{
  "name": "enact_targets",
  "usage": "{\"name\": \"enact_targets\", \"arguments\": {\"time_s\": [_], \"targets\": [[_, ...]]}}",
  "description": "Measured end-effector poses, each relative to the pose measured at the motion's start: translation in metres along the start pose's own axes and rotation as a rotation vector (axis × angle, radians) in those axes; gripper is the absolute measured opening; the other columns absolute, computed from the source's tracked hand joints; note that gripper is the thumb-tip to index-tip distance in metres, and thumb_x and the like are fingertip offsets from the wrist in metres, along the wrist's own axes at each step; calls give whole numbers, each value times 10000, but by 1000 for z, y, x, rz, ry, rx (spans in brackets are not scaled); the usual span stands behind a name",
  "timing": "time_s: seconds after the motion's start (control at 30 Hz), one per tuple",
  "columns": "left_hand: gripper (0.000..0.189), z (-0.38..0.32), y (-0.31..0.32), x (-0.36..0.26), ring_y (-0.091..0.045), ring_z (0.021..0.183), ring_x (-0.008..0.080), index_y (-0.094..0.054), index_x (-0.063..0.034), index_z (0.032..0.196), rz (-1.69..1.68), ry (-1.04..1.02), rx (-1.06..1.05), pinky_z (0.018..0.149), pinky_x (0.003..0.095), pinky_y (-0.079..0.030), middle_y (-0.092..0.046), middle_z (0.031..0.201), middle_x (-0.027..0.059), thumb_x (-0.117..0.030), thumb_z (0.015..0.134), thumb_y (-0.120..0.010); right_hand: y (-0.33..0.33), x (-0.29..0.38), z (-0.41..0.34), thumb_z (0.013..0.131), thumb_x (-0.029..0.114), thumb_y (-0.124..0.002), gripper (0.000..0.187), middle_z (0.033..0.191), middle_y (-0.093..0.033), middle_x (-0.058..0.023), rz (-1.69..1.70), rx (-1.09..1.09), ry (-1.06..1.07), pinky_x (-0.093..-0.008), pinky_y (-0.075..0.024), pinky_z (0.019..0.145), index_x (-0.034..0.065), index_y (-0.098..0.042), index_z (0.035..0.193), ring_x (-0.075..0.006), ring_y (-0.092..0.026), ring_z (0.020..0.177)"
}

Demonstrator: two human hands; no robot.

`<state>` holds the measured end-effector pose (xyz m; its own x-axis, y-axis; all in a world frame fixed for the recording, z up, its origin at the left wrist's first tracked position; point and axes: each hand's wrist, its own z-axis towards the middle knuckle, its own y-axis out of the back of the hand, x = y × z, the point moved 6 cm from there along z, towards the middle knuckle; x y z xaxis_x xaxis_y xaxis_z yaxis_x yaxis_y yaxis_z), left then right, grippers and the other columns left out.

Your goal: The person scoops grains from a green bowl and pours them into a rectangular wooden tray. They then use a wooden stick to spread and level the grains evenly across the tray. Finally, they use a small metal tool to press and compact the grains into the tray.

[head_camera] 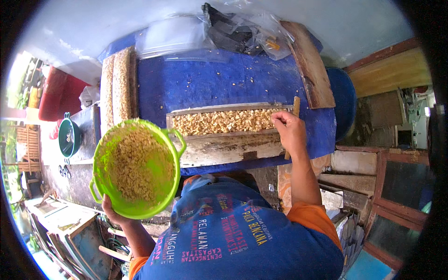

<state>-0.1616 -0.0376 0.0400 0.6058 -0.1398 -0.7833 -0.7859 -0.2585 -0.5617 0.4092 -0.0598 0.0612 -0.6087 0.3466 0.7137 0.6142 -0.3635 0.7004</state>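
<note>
My left hand (113,211) grips the near rim of a lime-green plastic basin (171,140) with two loop handles, tilted so its inside faces me. Pale, crumbly split beans (136,168) cling to its bottom and side. In front of me, a long narrow wooden mould (224,137) holds a layer of pale split beans (224,121) over a clear plastic lining. My right hand (291,131) is over the mould's right end, thumb and fingers drawn together at the beans. Whether anything is pinched between them is hidden.
A blue sheet (217,82) covers the table, with scattered bean bits. Two long plastic-wrapped bean slabs (119,84) lie left. Clear plastic sheets (175,36) and a black bag (227,31) lie at the back. A wooden board (311,70) and a stick (296,106) are right.
</note>
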Motion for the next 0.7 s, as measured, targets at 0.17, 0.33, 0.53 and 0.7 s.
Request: {"name": "enact_targets", "arguments": {"time_s": [0.17, 0.33, 0.53, 0.7], "targets": [[647, 42, -48, 8, -598, 1285, 345, -505, 20, 1476, -78, -70, 44, 1088, 507, -474, -606, 1423, 187, -403, 986, -512, -36, 38, 0, 928, 79, -725, 135, 983, -767, -162, 77, 132, 48, -384, -563, 784, 10, -747, 1042, -290, -749, 889], [642, 103, -108, 34, -556, 1347, 324, -439, -63, 1534, -74, -80, 91, 1132, 515, -444, -562, 1471, 142, -301, 961, -605, -72, 82, -2, 925, 53, -717, 144, 1037, -769, -188, 87, 172, 254, -420, -584, 834, -1, -752, 1053, -353, -756, 966], [627, 166, -156, 69, -562, 1308, 299, -411, -109, 1527, -109, -79, 156, 1132, 470, -446, -562, 1417, 128, -200, 939, -607, -89, 90, -9, 953, 74, -684, 160, 1022, -773, -204, -44, 262, 239, -412, -585, 820, 6, -764, 1074, -352, -760, 942], [519, 195, -173, 88, -571, 1318, 319, -460, -89, 1461, -77, -201, 152, 1131, 502, -459, -598, 1374, 157, -188, 961, -563, -87, 88, -9, 961, 60, -655, 160, 1007, -771, -185, -34, 222, 251, -397, -576, 811, 2, -759, 1067, -335, -754, 931]]}}
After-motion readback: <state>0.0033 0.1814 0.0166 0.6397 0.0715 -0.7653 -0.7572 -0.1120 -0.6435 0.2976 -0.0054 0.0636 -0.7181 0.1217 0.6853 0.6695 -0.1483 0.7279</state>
